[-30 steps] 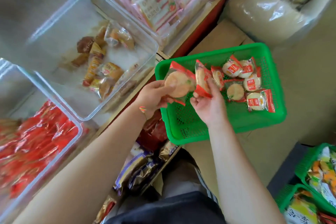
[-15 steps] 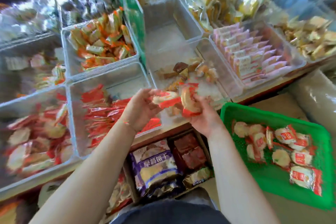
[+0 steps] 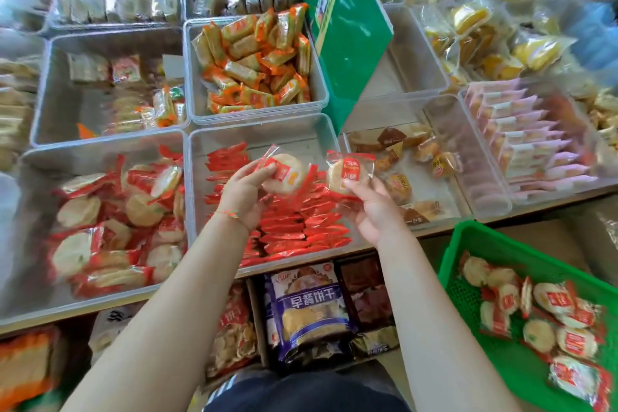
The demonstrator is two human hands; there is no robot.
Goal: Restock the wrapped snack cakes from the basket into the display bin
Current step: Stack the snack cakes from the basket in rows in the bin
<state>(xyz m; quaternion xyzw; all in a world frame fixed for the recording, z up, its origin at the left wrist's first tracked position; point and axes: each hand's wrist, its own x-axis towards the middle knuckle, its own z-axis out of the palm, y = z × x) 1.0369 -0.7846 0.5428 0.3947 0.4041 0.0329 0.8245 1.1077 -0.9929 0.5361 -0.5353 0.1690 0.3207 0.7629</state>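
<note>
My left hand (image 3: 242, 191) grips a round wrapped snack cake (image 3: 284, 174) in a clear and red wrapper. My right hand (image 3: 374, 207) holds a second wrapped cake (image 3: 347, 174) with a red label. Both cakes hover over the clear bin of flat red packets (image 3: 294, 221). To the left stands the clear display bin (image 3: 30, 157), holding several matching round cakes (image 3: 110, 227). The green basket (image 3: 468, 241) at lower right holds several more wrapped cakes (image 3: 548, 314).
Clear bins crowd the shelf: orange-wrapped bars (image 3: 257, 57), brown pastries (image 3: 401, 157), pink packets (image 3: 528, 137). A green sign card (image 3: 347, 27) stands upright between bins. Bagged biscuits (image 3: 311, 308) sit on the lower shelf below my arms.
Both hands lifted the two cakes out of the green basket and carried them left and up over the shelf bins. The hands have moved apart, and my view has swung up to the display.
</note>
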